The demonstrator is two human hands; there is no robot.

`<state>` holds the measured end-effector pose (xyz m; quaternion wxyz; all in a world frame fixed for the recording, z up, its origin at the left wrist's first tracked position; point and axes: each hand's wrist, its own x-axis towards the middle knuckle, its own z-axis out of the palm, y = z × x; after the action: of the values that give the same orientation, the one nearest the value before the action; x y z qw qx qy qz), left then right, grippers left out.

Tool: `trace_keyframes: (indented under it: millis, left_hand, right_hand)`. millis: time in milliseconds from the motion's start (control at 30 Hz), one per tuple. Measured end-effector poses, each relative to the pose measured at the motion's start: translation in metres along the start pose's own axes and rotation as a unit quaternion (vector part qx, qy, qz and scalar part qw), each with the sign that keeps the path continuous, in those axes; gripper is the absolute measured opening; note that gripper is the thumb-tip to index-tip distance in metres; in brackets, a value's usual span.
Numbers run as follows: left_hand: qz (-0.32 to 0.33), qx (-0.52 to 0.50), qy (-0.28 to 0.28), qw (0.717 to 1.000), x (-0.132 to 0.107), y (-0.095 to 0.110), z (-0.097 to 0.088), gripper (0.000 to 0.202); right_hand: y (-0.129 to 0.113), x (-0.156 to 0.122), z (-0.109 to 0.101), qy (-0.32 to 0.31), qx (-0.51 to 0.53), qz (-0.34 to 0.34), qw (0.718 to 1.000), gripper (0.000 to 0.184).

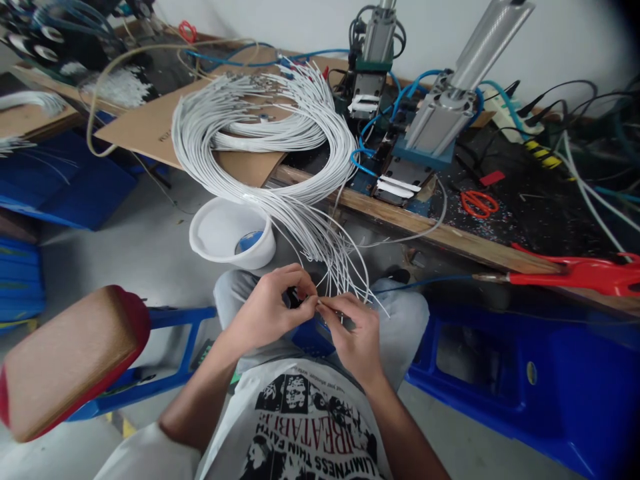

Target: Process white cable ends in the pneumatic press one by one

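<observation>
A big coil of thin white wires [260, 127] lies on cardboard on the bench, and its loose ends hang down to my lap. My left hand [270, 307] is closed in a pinch on a small dark connector I can barely see. My right hand [353, 330] pinches the end of one white wire right against the left fingertips. Both hands meet above my knees, over a blue bin [313, 337].
A white bowl [231, 233] stands by my left knee. Two pneumatic presses [440, 113] sit on the wooden bench with orange scissors [477, 202] and a red tool [575, 273]. A padded stool [70, 357] is at the left, blue crates [525, 373] at the right.
</observation>
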<state>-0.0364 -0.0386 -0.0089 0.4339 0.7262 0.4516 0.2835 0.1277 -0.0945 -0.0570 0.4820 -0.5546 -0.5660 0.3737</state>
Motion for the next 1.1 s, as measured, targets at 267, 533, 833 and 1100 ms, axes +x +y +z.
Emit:
trace_keyframes:
  millis: [267,533,833,1100]
  left_hand:
    - [-0.035,-0.111,0.135,0.984,-0.002,0.005,0.027,0.016]
    - [-0.089,-0.342,0.299,0.886,-0.009,0.007,0.078,0.019]
    - [-0.038,-0.296,0.353,0.886,-0.011,0.009,0.081,0.014]
    - [-0.020,-0.253,0.360,0.897,-0.013,0.010,0.079,0.007]
  right_hand:
    - [-0.007,0.005,0.000,0.085,-0.018,-0.054,0.995,0.016]
    - [-0.005,-0.003,0.020,0.196,-0.026,-0.078,0.977,0.022]
    - [-0.008,-0.005,0.025,0.223,-0.043,-0.105,0.968,0.025]
    - [-0.015,-0.008,0.022,0.203,-0.016,-0.064,0.977,0.024]
